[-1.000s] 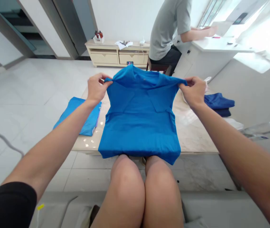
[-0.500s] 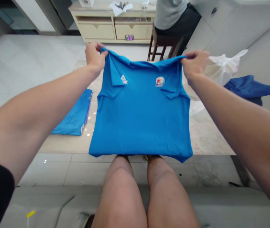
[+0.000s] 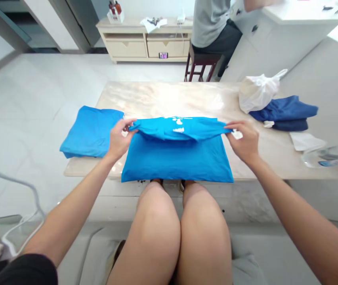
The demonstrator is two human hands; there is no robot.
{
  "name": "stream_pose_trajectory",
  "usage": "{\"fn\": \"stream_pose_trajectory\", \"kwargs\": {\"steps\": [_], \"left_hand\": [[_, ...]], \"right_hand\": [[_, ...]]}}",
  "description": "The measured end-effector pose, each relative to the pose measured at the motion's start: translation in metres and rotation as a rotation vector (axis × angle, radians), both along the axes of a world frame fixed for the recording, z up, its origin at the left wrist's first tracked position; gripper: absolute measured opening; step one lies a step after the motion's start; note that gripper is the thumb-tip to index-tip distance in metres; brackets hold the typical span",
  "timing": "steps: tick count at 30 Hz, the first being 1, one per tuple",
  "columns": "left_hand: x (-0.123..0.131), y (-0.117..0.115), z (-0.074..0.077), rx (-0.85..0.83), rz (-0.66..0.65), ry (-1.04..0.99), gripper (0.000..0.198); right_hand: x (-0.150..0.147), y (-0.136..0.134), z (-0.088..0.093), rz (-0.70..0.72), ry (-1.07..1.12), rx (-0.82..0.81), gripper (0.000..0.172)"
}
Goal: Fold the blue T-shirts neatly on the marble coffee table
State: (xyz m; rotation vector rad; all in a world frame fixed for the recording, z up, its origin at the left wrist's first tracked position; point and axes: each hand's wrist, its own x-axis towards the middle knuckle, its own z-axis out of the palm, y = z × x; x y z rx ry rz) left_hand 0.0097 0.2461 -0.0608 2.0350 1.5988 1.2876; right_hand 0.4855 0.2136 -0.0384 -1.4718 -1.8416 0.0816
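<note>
Bright blue cotton polo shirt [image 3: 177,158] at mid-frame, flat on the near part of the pale, glossy marble-look table [image 3: 169,95], lower hem at or just past the near edge above the bare knees, upper part doubled over toward the camera with white print on the fold. Left end of that fold pinched between thumb and fingers of the left hand [image 3: 118,138]. Right end pinched likewise by the right hand [image 3: 244,140], with a small white scrap at the fingertips, perhaps a label, too small to tell. By judgement, best done so: keep both pinches level, draw the fold taut, lower it with the folded edge parallel to the hem and the side edges matched, then smooth from the middle outward to flatten the sag along the fold. Just left of the left hand, a folded bright blue shirt [image 3: 90,132]. At right, a knotted white plastic bag [image 3: 256,93] against a stack of dark blue folded garments [image 3: 287,113]. Further right, a white paper sheet [image 3: 305,140] and a clear plastic bottle [image 3: 329,156]. At the top, a person in a grey shirt [image 3: 210,19] on a dark wooden stool [image 3: 200,65], beside a beige low cabinet [image 3: 145,39]. Against half a second earlier: then lifted off the table by the shoulders, chest logos toward the camera, hands high; now down on the tabletop, folded over, hands low.
</note>
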Motion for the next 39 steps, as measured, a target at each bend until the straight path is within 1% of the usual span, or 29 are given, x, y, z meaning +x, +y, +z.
{"fn": "stream_pose_trajectory", "kwargs": {"steps": [2,4,7,9,11,13,14,16,18,21,23,26,30,32,33,34,35,36,37,39], "left_hand": [[-0.008,-0.037,-0.014,-0.102,-0.063,0.026,0.026],[-0.015,-0.059,-0.018,-0.174,-0.090,0.043,0.018],[-0.026,-0.078,-0.013,-0.232,-0.122,0.104,0.018],[-0.036,-0.088,-0.006,-0.309,-0.211,0.223,0.019],[-0.045,-0.097,-0.002,-0.416,-0.337,0.376,0.020],[-0.046,-0.104,-0.004,-0.472,-0.424,0.460,0.026],[-0.042,-0.106,-0.007,-0.470,-0.433,0.466,0.032],[-0.027,-0.108,-0.020,-0.440,-0.383,0.453,0.048],[-0.004,-0.107,-0.037,-0.440,-0.285,0.476,0.063],[0.027,-0.100,-0.066,-0.443,-0.136,0.583,0.073],[0.038,-0.088,-0.080,-0.398,-0.072,0.643,0.075],[0.042,-0.054,-0.088,-0.339,-0.055,0.672,0.074],[0.039,0.003,-0.088,-0.336,-0.080,0.671,0.074],[0.041,0.019,-0.085,-0.345,-0.094,0.665,0.074],[0.043,0.021,-0.082,-0.352,-0.095,0.657,0.073],[0.046,0.017,-0.078,-0.356,-0.090,0.645,0.072],[0.049,0.009,-0.072,-0.355,-0.083,0.625,0.069],[0.052,-0.005,-0.065,-0.351,-0.083,0.593,0.065],[0.056,-0.024,-0.056,-0.347,-0.089,0.543,0.061],[0.060,-0.071,-0.033,-0.367,-0.146,0.372,0.051]], "right_hand": [[0.008,-0.036,-0.022,0.059,-0.046,-0.126,0.012],[0.014,-0.061,-0.034,0.099,-0.066,-0.193,0.015],[0.021,-0.085,-0.038,0.127,-0.104,-0.189,0.019],[0.027,-0.097,-0.037,0.211,-0.207,-0.232,0.021],[0.033,-0.108,-0.038,0.306,-0.369,-0.323,0.021],[0.032,-0.114,-0.045,0.322,-0.490,-0.384,0.026],[0.028,-0.115,-0.050,0.299,-0.505,-0.386,0.030],[0.010,-0.113,-0.065,0.235,-0.462,-0.360,0.038],[-0.014,-0.107,-0.083,0.170,-0.407,-0.336,0.048],[-0.044,-0.094,-0.110,0.062,-0.396,-0.328,0.065],[-0.052,-0.084,-0.123,0.012,-0.412,-0.319,0.068],[-0.050,-0.058,-0.130,-0.016,-0.453,-0.308,0.069],[-0.043,-0.010,-0.128,-0.036,-0.482,-0.333,0.070],[-0.045,0.009,-0.127,-0.046,-0.469,-0.346,0.071],[-0.046,0.014,-0.125,-0.051,-0.459,-0.352,0.071],[-0.049,0.015,-0.123,-0.055,-0.448,-0.361,0.071],[-0.052,0.011,-0.120,-0.058,-0.435,-0.376,0.071],[-0.055,0.003,-0.115,-0.059,-0.420,-0.399,0.070],[-0.059,-0.010,-0.107,-0.056,-0.393,-0.430,0.070],[-0.066,-0.047,-0.086,-0.023,-0.267,-0.526,0.070]]}}
